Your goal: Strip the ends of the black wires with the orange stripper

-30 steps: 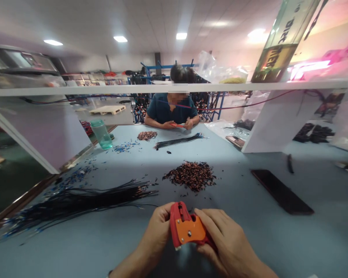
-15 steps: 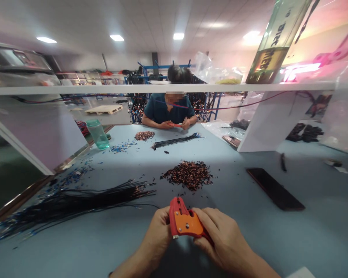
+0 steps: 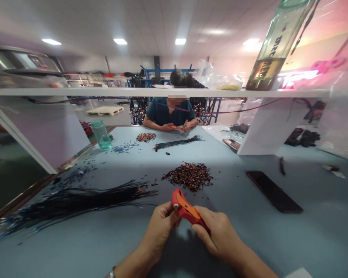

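A red and orange hand tool (image 3: 185,207) sits between both hands above the blue table (image 3: 278,239). My right hand (image 3: 217,235) is wrapped round its handle end. My left hand (image 3: 160,227) is curled with thumb and fingertips pinched against the tool's head; whether it holds a wire I cannot tell. Just beyond the tool lies a heap of stripped copper and black wire bits (image 3: 188,175). A long bundle of black wires (image 3: 75,199) stretches across the table to the left of my hands.
A dark phone (image 3: 274,192) lies flat to the right. A green bottle (image 3: 101,134) stands at the far left, with blue bits (image 3: 75,174) scattered near it. Opposite, a person (image 3: 169,112) works with another wire bundle (image 3: 176,142). A white shelf (image 3: 162,92) spans overhead.
The tool has tipped from lying flat with its orange face up to standing edge-on, and both hands have lifted it slightly away from me.
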`<state>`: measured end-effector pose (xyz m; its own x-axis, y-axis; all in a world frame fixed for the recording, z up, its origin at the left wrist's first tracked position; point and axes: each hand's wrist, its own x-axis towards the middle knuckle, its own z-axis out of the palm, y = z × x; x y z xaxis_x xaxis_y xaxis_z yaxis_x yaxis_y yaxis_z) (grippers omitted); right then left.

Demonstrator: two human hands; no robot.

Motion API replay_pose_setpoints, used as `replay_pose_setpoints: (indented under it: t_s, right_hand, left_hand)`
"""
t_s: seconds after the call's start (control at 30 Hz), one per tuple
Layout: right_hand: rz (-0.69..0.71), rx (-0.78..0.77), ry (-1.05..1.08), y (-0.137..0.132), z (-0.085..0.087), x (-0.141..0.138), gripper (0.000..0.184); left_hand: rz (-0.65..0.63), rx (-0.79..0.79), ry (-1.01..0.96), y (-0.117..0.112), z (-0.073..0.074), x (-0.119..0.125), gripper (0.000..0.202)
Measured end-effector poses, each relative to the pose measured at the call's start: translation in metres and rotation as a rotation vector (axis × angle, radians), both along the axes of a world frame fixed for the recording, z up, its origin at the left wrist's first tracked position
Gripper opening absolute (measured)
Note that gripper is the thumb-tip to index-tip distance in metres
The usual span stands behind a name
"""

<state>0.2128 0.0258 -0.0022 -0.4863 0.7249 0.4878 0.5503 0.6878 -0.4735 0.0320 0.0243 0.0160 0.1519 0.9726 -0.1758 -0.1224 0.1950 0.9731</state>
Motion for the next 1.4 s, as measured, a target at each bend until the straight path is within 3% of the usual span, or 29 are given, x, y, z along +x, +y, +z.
replay_pose_setpoints:
  t_s: [0.17, 0.33, 0.43, 0.53, 0.73, 0.97, 1.4]
  right_hand:
    - [0.065, -0.559, 0.46, -0.004, 0.013, 0.001, 0.043]
    - [0.226, -1.125, 0.969, -0.01, 0.005, 0.005, 0.052]
    - [0.268, -1.374, 1.124, -0.012, -0.002, 0.007, 0.054]
    - [0.323, -1.524, 1.214, -0.013, -0.001, 0.007, 0.055]
    - [0.327, -1.603, 1.227, -0.019, 0.004, 0.005, 0.053]
    - [0.288, -1.515, 1.12, -0.021, 0.004, 0.004, 0.055]
    - [0.339, -1.534, 1.084, -0.019, -0.002, 0.005, 0.056]
  left_hand:
    - [0.125, 0.024, 0.095, 0.006, 0.005, -0.009, 0.028]
    - [0.161, 0.063, 0.172, 0.01, 0.008, -0.013, 0.032]
    - [0.179, 0.085, 0.269, 0.01, 0.008, -0.014, 0.028]
    - [0.167, 0.101, 0.338, 0.01, 0.008, -0.015, 0.024]
    - [0.15, 0.169, 0.378, 0.007, 0.012, -0.014, 0.017]
    - [0.104, 0.177, 0.346, 0.008, 0.013, -0.014, 0.02]
    - [0.102, 0.233, 0.345, 0.003, 0.016, -0.012, 0.018]
